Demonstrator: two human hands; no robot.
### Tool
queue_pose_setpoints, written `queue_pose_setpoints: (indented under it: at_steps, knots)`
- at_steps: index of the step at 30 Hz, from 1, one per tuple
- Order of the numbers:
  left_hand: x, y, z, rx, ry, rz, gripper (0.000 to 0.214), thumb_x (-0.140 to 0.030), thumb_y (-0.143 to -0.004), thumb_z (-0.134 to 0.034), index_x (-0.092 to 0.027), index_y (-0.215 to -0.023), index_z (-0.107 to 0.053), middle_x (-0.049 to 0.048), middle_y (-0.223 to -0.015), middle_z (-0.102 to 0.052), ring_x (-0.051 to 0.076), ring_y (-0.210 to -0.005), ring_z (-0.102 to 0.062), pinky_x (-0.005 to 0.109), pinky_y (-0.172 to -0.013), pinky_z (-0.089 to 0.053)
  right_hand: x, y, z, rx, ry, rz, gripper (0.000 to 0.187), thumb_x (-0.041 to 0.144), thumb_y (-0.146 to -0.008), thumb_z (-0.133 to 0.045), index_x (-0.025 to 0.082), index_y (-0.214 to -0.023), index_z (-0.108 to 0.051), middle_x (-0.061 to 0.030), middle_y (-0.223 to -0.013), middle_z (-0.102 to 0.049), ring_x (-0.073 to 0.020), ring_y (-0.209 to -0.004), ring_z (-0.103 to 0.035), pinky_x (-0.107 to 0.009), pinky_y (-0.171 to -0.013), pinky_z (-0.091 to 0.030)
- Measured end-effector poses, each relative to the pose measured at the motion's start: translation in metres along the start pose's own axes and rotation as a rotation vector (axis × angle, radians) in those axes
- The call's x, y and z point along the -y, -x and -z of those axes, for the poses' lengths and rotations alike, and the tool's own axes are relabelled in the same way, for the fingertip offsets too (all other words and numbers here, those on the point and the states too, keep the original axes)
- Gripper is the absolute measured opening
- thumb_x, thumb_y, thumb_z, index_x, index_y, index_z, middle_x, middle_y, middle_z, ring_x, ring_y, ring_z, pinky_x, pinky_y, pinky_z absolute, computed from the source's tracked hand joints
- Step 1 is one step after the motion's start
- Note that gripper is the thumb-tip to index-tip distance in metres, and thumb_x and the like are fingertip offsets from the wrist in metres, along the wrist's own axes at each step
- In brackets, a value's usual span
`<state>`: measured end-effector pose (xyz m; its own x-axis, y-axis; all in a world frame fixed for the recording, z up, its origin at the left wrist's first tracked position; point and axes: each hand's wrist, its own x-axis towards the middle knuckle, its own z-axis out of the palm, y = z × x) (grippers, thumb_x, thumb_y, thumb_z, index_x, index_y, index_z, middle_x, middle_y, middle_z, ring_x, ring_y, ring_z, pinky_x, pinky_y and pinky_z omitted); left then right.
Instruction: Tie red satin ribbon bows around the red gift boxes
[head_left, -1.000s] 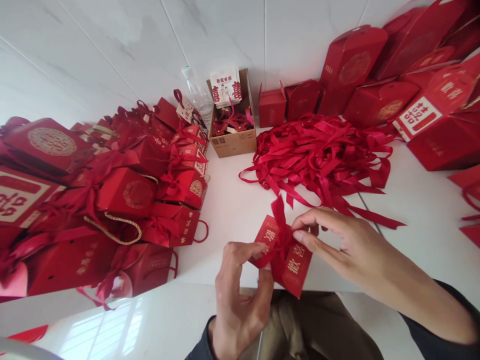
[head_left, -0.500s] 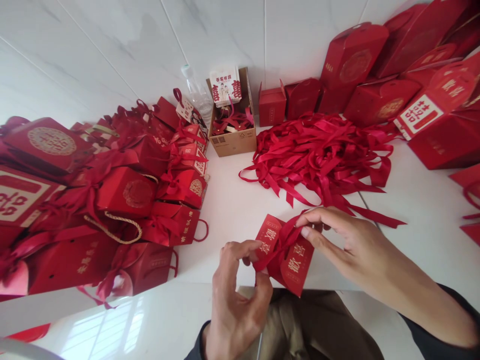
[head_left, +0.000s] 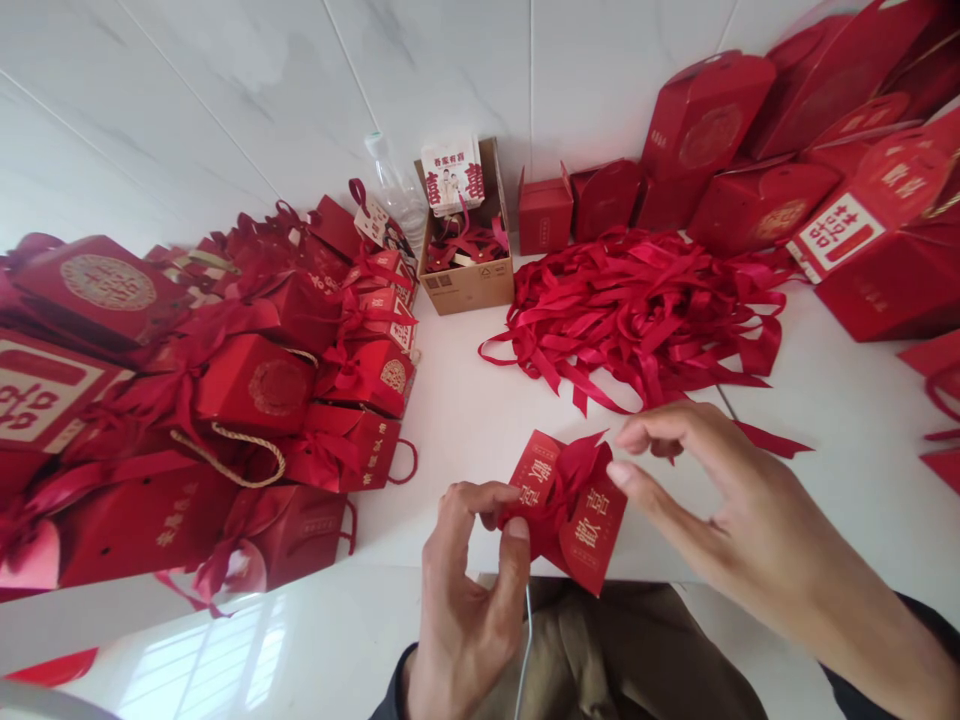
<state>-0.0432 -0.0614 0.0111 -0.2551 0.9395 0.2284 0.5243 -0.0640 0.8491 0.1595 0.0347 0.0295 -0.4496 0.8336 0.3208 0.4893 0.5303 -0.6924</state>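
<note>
A small red gift box [head_left: 592, 540] with gold characters lies at the table's front edge, a red ribbon [head_left: 566, 485] tied across its top in a bow. My left hand [head_left: 480, 580] pinches the ribbon's left side between thumb and forefinger at the box's left edge. To the right of the bow, my right hand [head_left: 690, 480] is lifted just off the ribbon, thumb and forefinger apart with nothing between them. Behind the box lies a heap of loose red ribbons [head_left: 645, 310].
Ribbon-tied red boxes [head_left: 255, 385] crowd the left side. A cardboard box [head_left: 469, 285] holding cards and ribbon stands at the back beside a clear plastic bottle [head_left: 394, 185]. More red boxes [head_left: 705, 130] line the wall at right. A thin white cable [head_left: 525, 640] hangs below the table edge.
My right hand has let go of the bow's right side and moved slightly right, its fingers parting. My left hand keeps its pinch on the ribbon; the bow's loops now sit differently.
</note>
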Motion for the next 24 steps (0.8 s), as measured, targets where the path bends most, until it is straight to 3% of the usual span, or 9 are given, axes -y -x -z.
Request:
queue_pose_setpoints:
  at_steps: [3,6,12,15,19,22,24]
  knots:
    - [-0.001,-0.002,-0.001,0.003,0.020,-0.003,0.014,-0.016,-0.101,-0.056,-0.028,-0.105,-0.061,-0.0041,-0.090,-0.061,0.011,-0.085,-0.056,0.022,-0.077,-0.047,0.014,0.007,-0.007,0.174,-0.010,0.185,0.014,0.020,-0.105,-0.055,0.028,-0.116,-0.056,-0.0029,-0.103,-0.060,-0.0237,-0.094,-0.059,-0.040,-0.084,-0.051]
    - [0.000,-0.002,-0.002,0.000,0.037,0.015,0.011,-0.017,-0.102,-0.056,-0.027,-0.101,-0.061,-0.0043,-0.089,-0.062,0.011,-0.082,-0.057,0.022,-0.076,-0.048,0.021,0.012,-0.020,0.297,0.042,0.203,0.020,0.013,-0.104,-0.053,0.027,-0.118,-0.057,-0.0042,-0.101,-0.058,-0.0259,-0.089,-0.055,-0.044,-0.079,-0.050]
    - [-0.001,-0.003,-0.002,-0.034,0.029,0.080,0.010,-0.021,-0.104,-0.054,-0.025,-0.097,-0.060,-0.0037,-0.083,-0.062,0.010,-0.077,-0.058,0.020,-0.072,-0.048,0.022,0.014,-0.014,0.299,-0.111,0.114,0.012,0.017,-0.109,-0.043,0.026,-0.106,-0.050,-0.0020,-0.099,-0.059,-0.0219,-0.092,-0.058,-0.038,-0.079,-0.050]
    - [0.000,-0.004,-0.002,-0.058,0.060,0.109,0.010,-0.023,-0.105,-0.053,-0.024,-0.097,-0.059,-0.0031,-0.081,-0.061,0.010,-0.074,-0.057,0.020,-0.068,-0.047,0.020,0.018,-0.002,0.273,-0.233,0.034,0.007,0.025,-0.109,-0.046,0.028,-0.106,-0.050,0.0000,-0.099,-0.060,-0.0183,-0.092,-0.062,-0.030,-0.081,-0.053]
    - [-0.003,0.001,-0.003,-0.062,0.078,0.104,0.008,-0.023,-0.104,-0.054,-0.025,-0.098,-0.059,-0.0012,-0.083,-0.060,0.013,-0.077,-0.057,0.022,-0.070,-0.049,0.015,0.024,0.007,0.185,-0.297,-0.025,0.007,0.032,-0.105,-0.054,0.030,-0.099,-0.056,0.0001,-0.097,-0.062,-0.0188,-0.090,-0.066,-0.029,-0.084,-0.057]
    - [-0.013,0.012,0.000,-0.026,0.097,0.059,0.006,-0.031,-0.102,-0.057,-0.027,-0.102,-0.061,0.0021,-0.090,-0.062,0.017,-0.081,-0.060,0.029,-0.071,-0.051,0.010,0.024,0.008,0.221,-0.310,-0.059,0.014,0.038,-0.104,-0.057,0.030,-0.092,-0.059,-0.0003,-0.096,-0.064,-0.0199,-0.088,-0.067,-0.028,-0.074,-0.057]
    - [-0.018,0.017,0.006,0.047,0.131,-0.035,0.019,-0.044,-0.101,-0.058,-0.028,-0.111,-0.064,0.0044,-0.094,-0.066,0.021,-0.083,-0.062,0.034,-0.072,-0.052,0.006,0.021,0.006,0.195,-0.251,-0.110,0.014,0.041,-0.105,-0.056,0.031,-0.097,-0.060,0.0000,-0.099,-0.065,-0.0198,-0.089,-0.067,-0.028,-0.070,-0.056]
